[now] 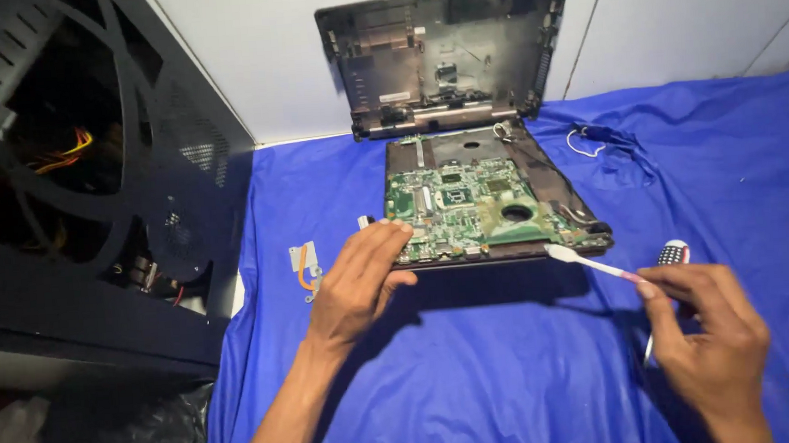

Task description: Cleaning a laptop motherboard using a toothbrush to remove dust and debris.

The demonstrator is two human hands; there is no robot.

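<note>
White wall tiles stand at the back, and a big blue cloth covers the table in front of them. On the left sits a large black computer case with its side open, and red and yellow wires show inside it. A black laptop shell leans upright against the wall. Just in front of it, flat on the cloth, lies the open laptop base with a green circuit board inside. The board has a round hole near its right side. The left hand rests on the near left corner of the laptop base, with its fingers laid flat and spread a little; its grip is loose and holds nothing. The right hand is lower on the right, well apart from the laptop. Its grip is closed around the handle of a white toothbrush, pinched between thumb and fingers. The brush head touches the near right edge of the laptop base. A small red and white thing with a dark grid lies just beside the right hand. A small metal bracket with an orange strip lies on the cloth, left of the left hand. A thin white wire loop lies on the cloth to the right of the laptop.
</note>
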